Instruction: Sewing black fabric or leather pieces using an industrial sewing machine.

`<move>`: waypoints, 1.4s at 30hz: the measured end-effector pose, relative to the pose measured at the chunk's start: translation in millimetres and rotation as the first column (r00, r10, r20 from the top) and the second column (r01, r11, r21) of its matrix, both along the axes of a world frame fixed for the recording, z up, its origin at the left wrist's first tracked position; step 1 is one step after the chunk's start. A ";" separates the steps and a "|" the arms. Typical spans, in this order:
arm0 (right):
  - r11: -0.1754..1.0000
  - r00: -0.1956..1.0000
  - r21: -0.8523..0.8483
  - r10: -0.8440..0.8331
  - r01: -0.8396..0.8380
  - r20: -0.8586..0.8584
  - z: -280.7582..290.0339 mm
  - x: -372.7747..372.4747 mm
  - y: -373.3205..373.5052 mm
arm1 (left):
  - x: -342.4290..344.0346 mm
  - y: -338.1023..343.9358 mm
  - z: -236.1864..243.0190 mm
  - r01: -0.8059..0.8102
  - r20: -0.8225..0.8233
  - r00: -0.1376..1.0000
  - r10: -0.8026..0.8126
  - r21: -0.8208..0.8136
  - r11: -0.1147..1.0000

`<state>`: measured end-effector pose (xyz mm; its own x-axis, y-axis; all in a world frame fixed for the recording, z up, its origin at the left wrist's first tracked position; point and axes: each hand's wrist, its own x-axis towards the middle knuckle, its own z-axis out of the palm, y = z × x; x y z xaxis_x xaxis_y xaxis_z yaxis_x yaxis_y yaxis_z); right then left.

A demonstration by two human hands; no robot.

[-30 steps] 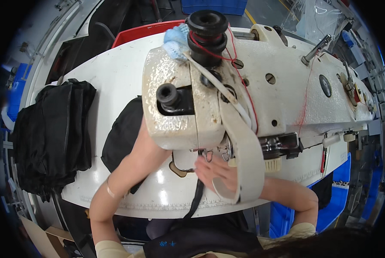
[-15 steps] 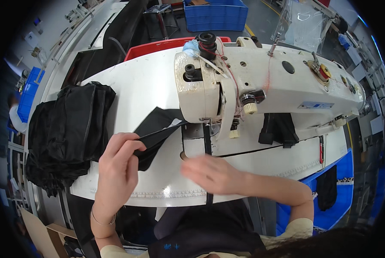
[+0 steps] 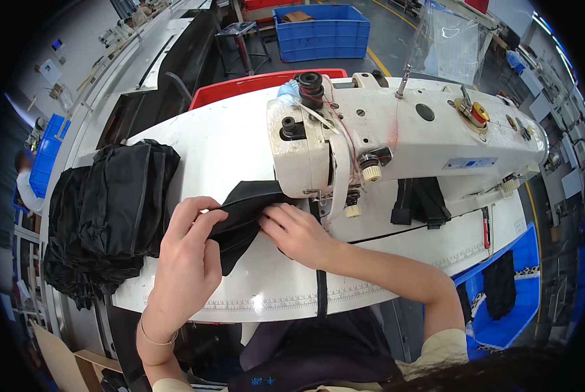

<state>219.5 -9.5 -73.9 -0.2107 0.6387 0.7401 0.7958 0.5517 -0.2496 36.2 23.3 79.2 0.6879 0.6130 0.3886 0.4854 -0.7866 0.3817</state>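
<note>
My left hand pinches the near left edge of a black fabric piece between thumb and fingers. Its far right end lies at the needle area of a white sewing machine. My right hand grips the same piece close to the presser foot, fingers bent together on the cloth; its fingertips are partly hidden. A narrow black strip runs from the machine head down over the table's front edge. Left of my left hand sits a pile of black fabric pieces.
Under the machine arm lie folded black pieces. A red-handled tool rests at the right end of the white table. A blue bin holding dark cloth hangs at the right; a red bin stands behind the table.
My right hand has moved up and left from the table front onto the fabric by the needle. The white patch on the fabric no longer shows. My left hand keeps its pinch.
</note>
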 end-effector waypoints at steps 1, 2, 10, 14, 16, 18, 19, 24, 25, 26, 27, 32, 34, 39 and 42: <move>0.999 1.000 -0.050 0.001 -0.001 0.005 -0.6 0.5 2.2 | 0.2 -1.3 -0.4 -0.030 -0.004 1.000 0.030 -0.034 0.999; 0.995 1.000 -0.100 0.003 -0.002 0.010 -1.0 2.5 4.0 | 0.9 -0.8 -0.3 0.010 0.004 1.000 -0.010 0.015 1.000; 0.989 0.989 -0.056 0.132 -0.136 -0.066 4.7 28.9 -11.1 | 2.3 40.7 7.3 -0.096 -0.019 0.995 0.094 -0.200 0.975; 0.996 0.998 -0.082 0.033 -0.029 0.045 7.1 19.5 -3.4 | 2.3 42.8 3.7 -0.015 0.015 1.000 0.018 -0.184 0.983; 0.995 0.997 -0.100 0.016 -0.008 0.080 5.9 13.5 3.2 | 0.7 36.0 4.7 -0.008 0.011 1.000 0.010 -0.167 0.986; 0.997 0.993 -0.073 -0.014 0.023 0.119 3.5 9.9 7.7 | -1.0 31.7 8.7 -0.014 -0.005 1.000 0.014 -0.166 0.986; 0.999 0.995 -0.047 -0.003 0.007 0.096 1.9 9.0 8.5 | -1.6 31.0 10.8 -0.021 -0.014 1.000 0.018 -0.177 0.984; 0.999 0.991 -0.027 -0.039 0.043 0.129 -1.7 15.3 10.2 | -4.9 28.2 8.3 -0.014 -0.005 1.000 0.013 -0.206 0.978; 0.997 0.987 -0.062 -0.027 0.037 0.157 -0.2 16.9 10.3 | -6.7 28.1 7.1 -0.009 0.000 1.000 0.009 -0.204 0.979; 0.997 0.986 -0.070 -0.026 0.038 0.163 2.2 18.0 9.8 | -8.5 28.9 6.3 -0.016 -0.006 1.000 0.016 -0.199 0.980; 0.996 0.983 -0.082 -0.023 0.038 0.182 5.2 18.6 8.2 | -10.0 30.7 6.3 -0.012 -0.012 1.000 0.010 -0.204 0.979; 0.988 0.982 -0.029 0.144 -0.149 -0.123 19.1 16.5 -21.3 | 3.3 54.0 4.7 -0.109 -0.135 0.987 0.091 -0.134 0.985; 0.979 0.966 -0.149 0.101 -0.139 -0.238 19.2 14.2 -31.9 | 21.0 50.2 -13.3 -0.132 -0.390 0.887 0.247 0.298 0.945; 0.912 0.883 -0.388 -0.068 -0.134 -0.465 12.7 15.9 -39.8 | 36.1 7.6 -73.2 0.210 -0.079 0.976 -0.201 0.125 0.970; 0.976 0.954 -0.219 -0.051 -0.016 -0.294 11.9 16.5 -43.6 | 26.8 5.8 -81.6 0.151 -0.013 0.987 -0.158 -0.227 0.962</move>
<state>236.1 -53.1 -62.0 0.0093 0.7920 0.6104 0.6766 0.4445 -0.5871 63.0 29.0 -2.4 0.7905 0.5677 0.2298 0.3792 -0.7484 0.5441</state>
